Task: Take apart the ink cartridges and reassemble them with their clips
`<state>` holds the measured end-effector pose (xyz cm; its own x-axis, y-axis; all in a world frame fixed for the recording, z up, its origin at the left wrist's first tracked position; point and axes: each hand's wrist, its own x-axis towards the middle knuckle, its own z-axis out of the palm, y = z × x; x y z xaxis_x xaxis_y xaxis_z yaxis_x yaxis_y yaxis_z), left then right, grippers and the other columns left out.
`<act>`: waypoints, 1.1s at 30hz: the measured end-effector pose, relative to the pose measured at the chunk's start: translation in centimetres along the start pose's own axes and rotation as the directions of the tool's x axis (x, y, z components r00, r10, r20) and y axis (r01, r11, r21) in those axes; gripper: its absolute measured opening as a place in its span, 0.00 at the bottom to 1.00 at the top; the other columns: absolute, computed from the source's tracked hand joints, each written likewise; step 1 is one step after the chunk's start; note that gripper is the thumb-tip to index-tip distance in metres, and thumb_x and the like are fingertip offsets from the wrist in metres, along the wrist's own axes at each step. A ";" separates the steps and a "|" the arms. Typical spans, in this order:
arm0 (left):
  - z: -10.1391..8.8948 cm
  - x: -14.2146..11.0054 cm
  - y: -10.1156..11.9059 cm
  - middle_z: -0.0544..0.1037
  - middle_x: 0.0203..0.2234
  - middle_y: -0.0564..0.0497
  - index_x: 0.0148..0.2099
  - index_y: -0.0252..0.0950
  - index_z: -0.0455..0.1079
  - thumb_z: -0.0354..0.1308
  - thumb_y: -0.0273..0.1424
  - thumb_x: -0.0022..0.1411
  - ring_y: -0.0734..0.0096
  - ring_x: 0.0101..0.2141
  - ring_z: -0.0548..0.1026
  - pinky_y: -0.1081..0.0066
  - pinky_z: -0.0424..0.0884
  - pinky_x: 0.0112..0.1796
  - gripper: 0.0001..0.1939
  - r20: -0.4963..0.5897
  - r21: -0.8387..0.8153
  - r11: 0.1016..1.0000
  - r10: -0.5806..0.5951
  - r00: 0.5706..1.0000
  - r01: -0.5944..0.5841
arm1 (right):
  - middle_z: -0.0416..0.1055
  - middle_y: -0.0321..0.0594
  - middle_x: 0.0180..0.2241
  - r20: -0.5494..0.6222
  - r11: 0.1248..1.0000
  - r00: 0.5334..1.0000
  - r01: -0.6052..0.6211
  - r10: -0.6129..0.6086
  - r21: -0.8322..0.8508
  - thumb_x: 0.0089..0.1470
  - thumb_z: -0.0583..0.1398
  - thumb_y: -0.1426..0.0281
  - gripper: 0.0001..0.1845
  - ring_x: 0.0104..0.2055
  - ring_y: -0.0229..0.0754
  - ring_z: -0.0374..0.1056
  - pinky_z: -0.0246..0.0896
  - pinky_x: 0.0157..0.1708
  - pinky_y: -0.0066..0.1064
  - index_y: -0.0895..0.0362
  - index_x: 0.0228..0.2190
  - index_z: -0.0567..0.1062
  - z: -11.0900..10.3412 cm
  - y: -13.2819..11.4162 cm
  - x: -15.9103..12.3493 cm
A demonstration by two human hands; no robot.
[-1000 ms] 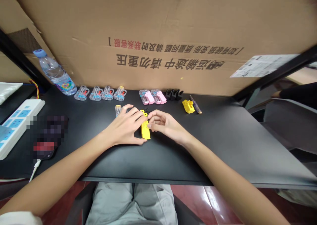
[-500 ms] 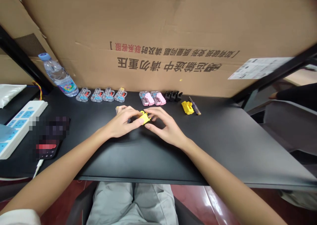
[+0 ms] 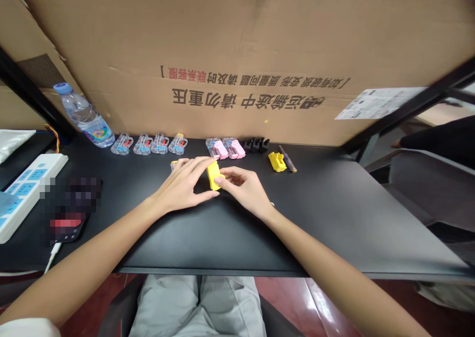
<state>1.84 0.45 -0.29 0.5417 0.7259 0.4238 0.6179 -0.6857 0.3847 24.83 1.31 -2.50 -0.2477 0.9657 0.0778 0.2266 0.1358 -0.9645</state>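
Note:
Between my two hands is a small yellow plastic housing (image 3: 213, 175), tilted upright above the black table. My right hand (image 3: 245, 186) pinches its right side, the thumb pressed on the near face and the other fingers curled behind. My left hand (image 3: 183, 182) spans the housing from the left, with fingertips at its top end and the thumb by its lower end. A clear piece with a yellow tip (image 3: 173, 165) shows only partly behind my left fingers. Whatever lies behind the hands is hidden.
Along the cardboard (image 3: 237, 40) stand several clear assemblies (image 3: 142, 144), two pink-and-clear ones (image 3: 233, 149) and black parts (image 3: 256, 144). Another yellow housing (image 3: 277, 162) lies beside a screwdriver (image 3: 288, 159). At left are a water bottle (image 3: 87, 119), a power strip (image 3: 31, 188) and a phone (image 3: 74, 218).
The yellow housing was lifted and turned by both hands, from lying lengthwise to a short end view, then upright again. My right thumb has closed onto its face. The camera view shifted slightly.

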 end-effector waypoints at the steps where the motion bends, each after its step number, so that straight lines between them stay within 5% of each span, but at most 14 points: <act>1: 0.1 0.0 0.0 0.74 0.66 0.39 0.73 0.39 0.61 0.66 0.46 0.69 0.50 0.65 0.72 0.55 0.63 0.62 0.37 -0.010 0.008 1.000 -0.001 1.000 0.001 | 0.84 0.46 0.41 0.010 1.000 1.000 -0.002 0.002 0.002 0.51 0.72 0.43 0.30 0.40 0.51 0.79 0.77 0.44 0.45 0.54 0.43 0.84 0.1 0.0 0.0; 4: 0.1 0.0 -0.3 0.77 0.63 0.40 0.70 0.39 0.65 0.66 0.45 0.68 0.51 0.61 0.76 0.54 0.64 0.61 0.34 -0.037 0.030 0.999 -0.009 0.999 0.010 | 0.84 0.46 0.41 0.009 0.998 0.999 0.041 -0.041 -0.050 0.56 0.70 0.43 0.28 0.39 0.51 0.77 0.76 0.44 0.45 0.54 0.44 0.84 0.1 0.0 -0.1; 9: -0.3 0.2 -2.1 0.81 0.59 0.41 0.66 0.38 0.70 0.68 0.44 0.64 0.50 0.57 0.78 0.50 0.61 0.63 0.32 -0.056 0.077 0.996 -0.041 0.998 0.045 | 0.79 0.47 0.46 -0.045 0.907 0.955 0.261 -0.292 -0.331 0.71 0.58 0.50 0.23 0.36 0.46 0.73 0.74 0.41 0.43 0.51 0.49 0.84 -1.2 0.4 0.5; 16: -0.5 0.1 -3.1 0.83 0.52 0.43 0.60 0.36 0.74 0.67 0.44 0.62 0.51 0.54 0.77 0.46 0.56 0.65 0.28 -0.011 0.124 0.989 -0.084 0.996 0.084 | 0.74 0.48 0.46 0.249 0.700 0.882 0.469 -0.399 -0.539 0.71 0.61 0.62 0.14 0.47 0.51 0.74 0.74 0.49 0.46 0.49 0.50 0.85 -1.6 2.0 1.1; 22: -0.3 0.0 -2.9 0.84 0.52 0.42 0.61 0.39 0.75 0.68 0.44 0.60 0.50 0.53 0.78 0.44 0.56 0.66 0.29 0.024 0.120 0.989 -0.093 0.995 0.089 | 0.77 0.49 0.46 0.318 0.587 0.850 0.521 -0.420 -0.619 0.72 0.60 0.63 0.14 0.45 0.53 0.73 0.72 0.48 0.50 0.50 0.48 0.86 -1.4 1.7 1.0; 26: -0.4 0.0 -3.0 0.84 0.52 0.42 0.61 0.39 0.75 0.68 0.44 0.60 0.50 0.54 0.78 0.44 0.56 0.66 0.29 0.019 0.119 0.989 -0.091 0.996 0.088 | 0.81 0.48 0.42 0.257 0.699 0.882 0.470 -0.395 -0.538 0.73 0.57 0.60 0.17 0.43 0.54 0.75 0.71 0.48 0.50 0.51 0.44 0.86 -1.2 1.0 0.8; 30: -0.5 0.1 -2.8 0.83 0.52 0.42 0.61 0.37 0.74 0.68 0.44 0.61 0.51 0.54 0.77 0.46 0.56 0.66 0.30 0.014 0.122 0.990 -0.069 0.998 0.067 | 0.84 0.44 0.39 0.088 0.937 0.972 0.233 -0.218 -0.259 0.69 0.61 0.51 0.20 0.39 0.51 0.79 0.75 0.44 0.44 0.52 0.44 0.84 -0.8 0.7 0.6; 33: -0.5 0.0 -2.5 0.83 0.53 0.42 0.63 0.37 0.73 0.68 0.45 0.62 0.52 0.55 0.78 0.47 0.56 0.67 0.31 0.011 0.104 0.994 -0.040 0.999 0.038 | 0.84 0.43 0.36 0.077 0.993 0.992 0.102 -0.097 -0.063 0.63 0.65 0.47 0.23 0.37 0.49 0.80 0.77 0.45 0.43 0.54 0.44 0.83 -0.5 0.8 0.5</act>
<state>0.01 2.17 -0.80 0.5231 0.7531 0.3991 0.6941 -0.6481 0.3133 25.31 1.98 -3.07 -0.3406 0.9280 0.1510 0.2592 0.2471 -0.9337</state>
